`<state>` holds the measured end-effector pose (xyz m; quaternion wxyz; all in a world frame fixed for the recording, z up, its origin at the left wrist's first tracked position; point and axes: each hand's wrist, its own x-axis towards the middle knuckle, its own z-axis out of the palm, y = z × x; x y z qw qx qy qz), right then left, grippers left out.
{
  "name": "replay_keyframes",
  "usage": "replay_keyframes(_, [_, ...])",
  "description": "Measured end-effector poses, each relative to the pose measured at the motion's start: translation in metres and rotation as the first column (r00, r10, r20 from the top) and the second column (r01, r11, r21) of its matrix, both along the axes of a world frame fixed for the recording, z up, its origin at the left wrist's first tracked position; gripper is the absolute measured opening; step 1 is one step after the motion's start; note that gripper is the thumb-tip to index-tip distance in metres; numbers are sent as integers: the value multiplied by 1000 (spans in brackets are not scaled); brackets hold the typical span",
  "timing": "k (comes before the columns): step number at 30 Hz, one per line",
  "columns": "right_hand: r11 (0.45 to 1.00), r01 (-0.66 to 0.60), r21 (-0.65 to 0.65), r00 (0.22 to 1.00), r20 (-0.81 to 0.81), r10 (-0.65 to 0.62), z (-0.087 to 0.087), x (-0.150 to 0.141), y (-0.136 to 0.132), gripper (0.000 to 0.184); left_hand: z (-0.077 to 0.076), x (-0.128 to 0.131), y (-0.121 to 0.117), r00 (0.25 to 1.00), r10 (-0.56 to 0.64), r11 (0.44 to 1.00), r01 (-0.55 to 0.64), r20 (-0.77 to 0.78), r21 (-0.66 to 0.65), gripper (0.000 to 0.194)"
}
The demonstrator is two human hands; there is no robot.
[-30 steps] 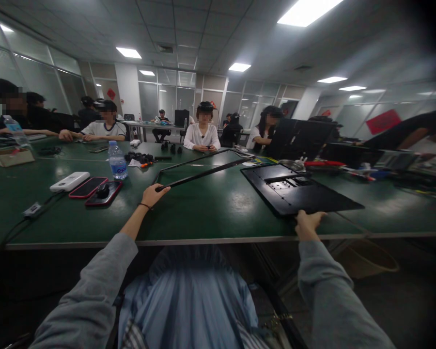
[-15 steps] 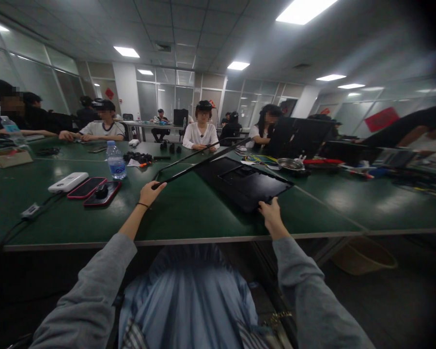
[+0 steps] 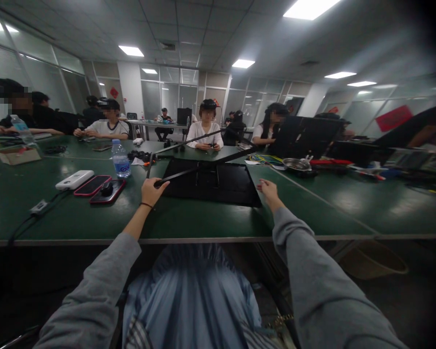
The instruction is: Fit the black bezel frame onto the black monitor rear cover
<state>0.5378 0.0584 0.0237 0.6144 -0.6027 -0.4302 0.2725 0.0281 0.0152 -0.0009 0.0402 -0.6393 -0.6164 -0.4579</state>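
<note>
Panel (image 3: 221,186) farther L than b4: blk, thin, approx. rect.

- Green tabletop (image 3: 210,225), pale front edge, pale seam line on right.
- Black rectangular panel (image 3: 236,182) lies mid-table, near front.
- Water bottle (image 3: 121,162) upright, left of panel.
- White power-bank-like block (image 3: 74,180), left; red-edged phone (image 3: 93,185) just beside it.
- Second red-edged phone (image 3: 114,192) next in row.
- Black cable (image 3: 22,220) with small pale box, front left.
- Open cardboard box (image 3: 20,155), far left.
- Metal bowl (image 3: 296,164), right of panel, farther back.
</note>
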Motion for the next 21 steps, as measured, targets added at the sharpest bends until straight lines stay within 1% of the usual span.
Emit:
replay_keyframes(2, [999,-41,-12,995,-90,39,11,5,1,27,1,2,-3,997,-18,1000,19,-74,7,43])
replay_keyframes(3, [996,-92,-21,983,-163,88,16,7,0,31,2,3,-5,993,-31,999,33,-112,14,43])
replay_keyframes(5, [974,-227,-14,932,-294,213,21,10,-4,35,3,5,-7,979,-68,997,76,-193,33,43])
replay_keyframes(6, [963,-271,-12,915,-315,253,21,10,-7,35,3,6,-8,968,-89,994,101,-235,39,43])
replay_keyframes(7, [959,-282,-20,918,-295,264,19,10,-9,33,3,8,-8,955,-109,991,126,-274,43,44])
replay_keyframes(8, [964,-262,-36,939,-239,246,16,9,-11,30,2,10,-8,943,-127,988,148,-309,47,44])
replay_keyframes(10, [984,-170,-55,980,-114,163,6,6,-14,25,0,14,-6,923,-147,982,179,-356,61,44])
replay_keyframes(11, [991,-124,-51,990,-80,119,0,4,-15,25,-1,16,-5,917,-152,979,190,-368,68,44])
replay_keyframes(13, [999,-44,-11,999,-24,44,-12,-1,-15,28,-4,19,-1,912,-163,977,203,-377,69,43])
replay_keyframes(14, [1000,3,22,999,37,-4,-17,-4,-16,31,-6,19,1,911,-171,977,206,-376,55,42])
replay_keyframes(16, [991,102,84,970,213,-118,-24,-9,-15,37,-9,19,5,909,-195,977,212,-368,5,40])
replay_keyframes(18, [980,170,106,900,388,-198,-28,-15,-14,43,-10,18,8,909,-214,976,210,-358,-51,37])
replay_keyframes(21, [976,211,58,834,510,-211,-30,-22,-12,50,-10,15,10,908,-230,973,201,-351,-117,35])
